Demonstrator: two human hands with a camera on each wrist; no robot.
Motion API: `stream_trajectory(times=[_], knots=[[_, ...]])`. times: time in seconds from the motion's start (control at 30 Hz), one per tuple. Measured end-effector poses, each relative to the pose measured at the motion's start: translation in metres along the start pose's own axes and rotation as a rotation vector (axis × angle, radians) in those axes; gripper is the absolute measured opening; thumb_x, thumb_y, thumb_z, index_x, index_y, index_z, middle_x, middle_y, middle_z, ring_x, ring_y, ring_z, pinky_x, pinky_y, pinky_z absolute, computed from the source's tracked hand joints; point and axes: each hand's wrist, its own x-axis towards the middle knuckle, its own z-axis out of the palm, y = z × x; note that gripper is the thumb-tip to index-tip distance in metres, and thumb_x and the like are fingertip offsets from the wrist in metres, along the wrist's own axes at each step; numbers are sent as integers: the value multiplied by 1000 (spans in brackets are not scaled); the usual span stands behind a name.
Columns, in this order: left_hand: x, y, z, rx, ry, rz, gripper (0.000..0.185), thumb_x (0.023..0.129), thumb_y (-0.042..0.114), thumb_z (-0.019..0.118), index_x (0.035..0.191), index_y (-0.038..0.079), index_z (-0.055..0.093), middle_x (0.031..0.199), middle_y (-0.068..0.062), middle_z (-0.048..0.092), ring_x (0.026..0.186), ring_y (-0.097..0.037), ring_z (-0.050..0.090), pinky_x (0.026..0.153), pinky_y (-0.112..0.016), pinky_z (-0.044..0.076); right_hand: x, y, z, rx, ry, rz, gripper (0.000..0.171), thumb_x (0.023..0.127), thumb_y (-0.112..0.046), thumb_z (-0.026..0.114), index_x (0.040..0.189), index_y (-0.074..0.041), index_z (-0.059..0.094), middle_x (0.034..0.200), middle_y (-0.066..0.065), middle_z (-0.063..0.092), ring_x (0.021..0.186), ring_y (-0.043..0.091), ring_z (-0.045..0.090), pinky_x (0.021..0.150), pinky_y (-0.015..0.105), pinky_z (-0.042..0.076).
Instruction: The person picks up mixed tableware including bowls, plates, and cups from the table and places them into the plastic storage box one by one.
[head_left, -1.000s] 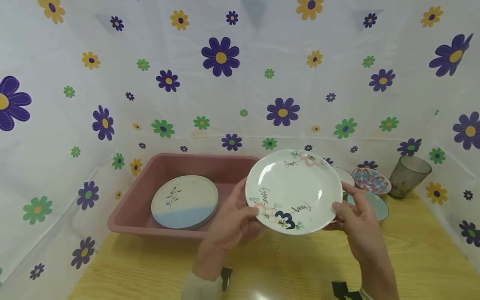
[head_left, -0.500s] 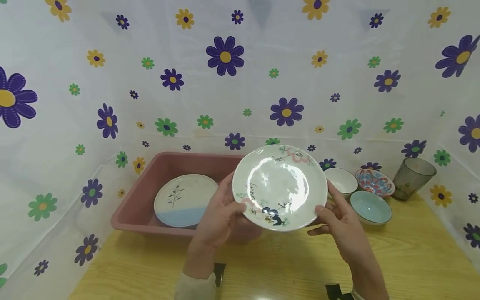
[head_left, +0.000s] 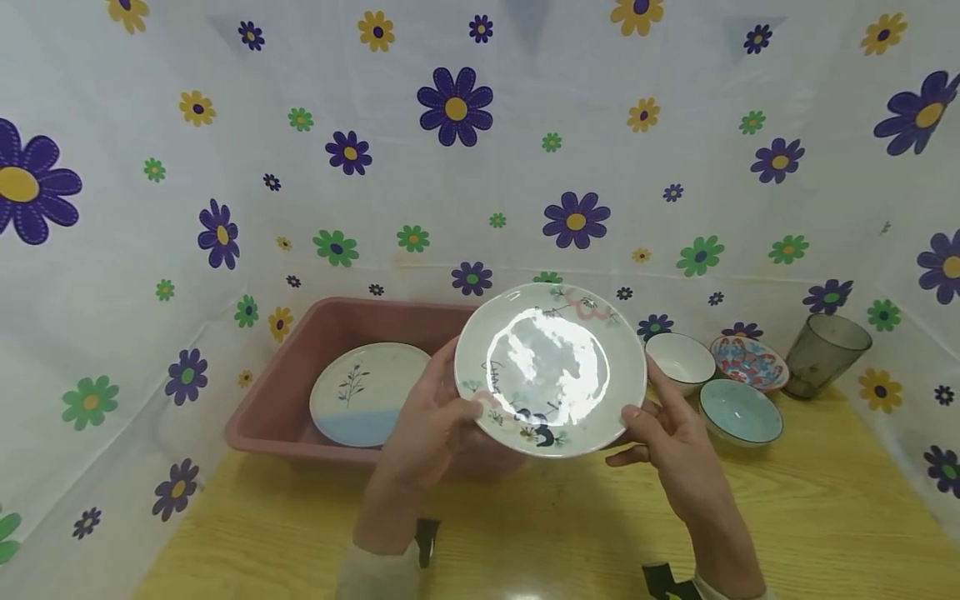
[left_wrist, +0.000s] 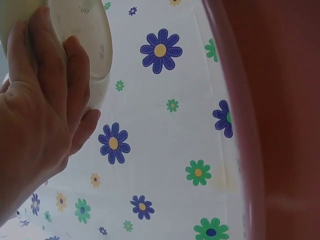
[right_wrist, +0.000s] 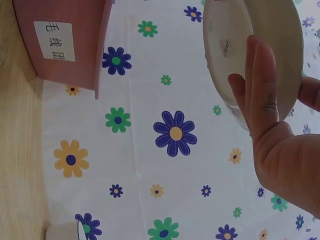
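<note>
In the head view, a round white plate (head_left: 551,367) with painted flowers on its rim is held up above the table, its face tilted toward me and glossy with reflected light. My left hand (head_left: 423,421) grips the left edge, thumb on the front and fingers behind. On the opposite edge, my right hand (head_left: 678,442) holds it the same way. Both wrist views show fingers spread against the plate's underside (left_wrist: 95,42), where small dark lettering shows. Left of the held plate, a cream and blue plate (head_left: 367,396) with a leafy sprig lies in a pink tub (head_left: 337,325).
At the right stand a white bowl (head_left: 681,358), a red and blue patterned bowl (head_left: 750,364), a pale turquoise bowl (head_left: 741,412) and a tinted glass (head_left: 825,354). A flowered sheet (head_left: 510,158) surrounds the wooden table (head_left: 555,525). The tub bears a white label (right_wrist: 55,41).
Both hands have carried the plate left and slightly up, tipping it so that a bright reflection covers its face. The turquoise and white bowls are now less covered.
</note>
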Motion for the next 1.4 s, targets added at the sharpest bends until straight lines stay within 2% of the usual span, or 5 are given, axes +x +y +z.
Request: stream_trajectory(times=[0.23,0.57,0.83,1.1,1.4], knots=[[-7,6,-14,7,17,-7,79,88,-14,40,156,20,20,130,-29,53,93,-23,69,74,-31,59,6,3,12,30,-44,32,68,104,-10,48,161,-19,12,109,-4,72,81,25,74,65,39,61],[-13,11,-33,46,30,-5,78,89,-12,42,157,18,18,131,-29,52,93,-22,68,71,-27,58,9,9,21,-25,-62,49,61,104,-15,50,159,-18,24,112,2,72,79,27,74,65,43,61],[-14,13,-45,59,110,-18,79,88,-12,42,157,19,17,135,-28,51,99,-23,67,75,-26,57,10,14,28,-55,-58,95,55,103,-12,51,155,-10,32,117,7,70,78,22,73,66,39,61],[-12,11,-54,64,157,-34,79,87,-13,43,156,19,20,128,-27,55,93,-22,70,75,-34,60,12,21,35,-84,-88,125,50,104,-12,49,152,-7,37,124,30,62,80,23,73,67,38,61],[-11,16,-66,42,182,1,77,89,-15,40,156,16,19,123,-19,60,94,-20,71,79,-37,60,25,25,46,-132,-140,180,44,103,-15,51,145,-2,43,118,29,65,79,23,72,67,36,61]])
